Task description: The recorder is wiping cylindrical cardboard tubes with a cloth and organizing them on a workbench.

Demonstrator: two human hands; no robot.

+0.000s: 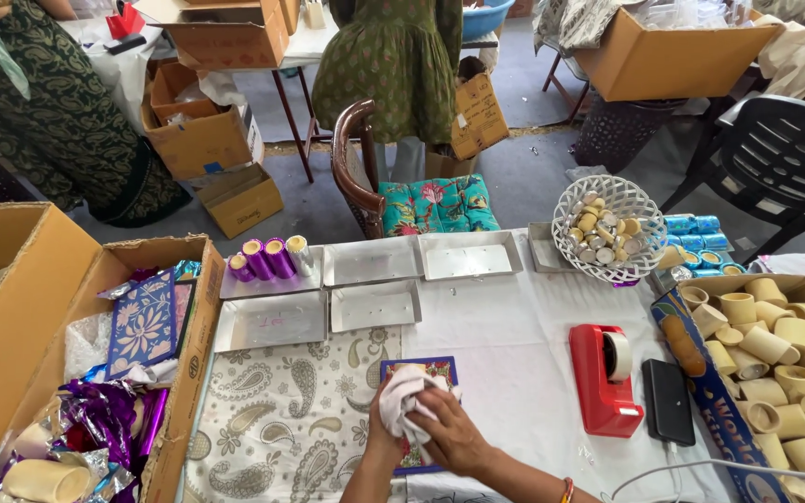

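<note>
At the near edge of the table (514, 354), a flat decorated box (426, 373) is lying while the right hand (454, 433) and left hand (386, 438) are bunching a soft, light white cloth (402, 396) against it, fingers curled closed; the cloth probably handles best gripped by its gathered folds.

Red tape dispenser (603, 379); purple rolls (266, 259); grey paisley cloth (281, 419); white basket (607, 228).
</note>
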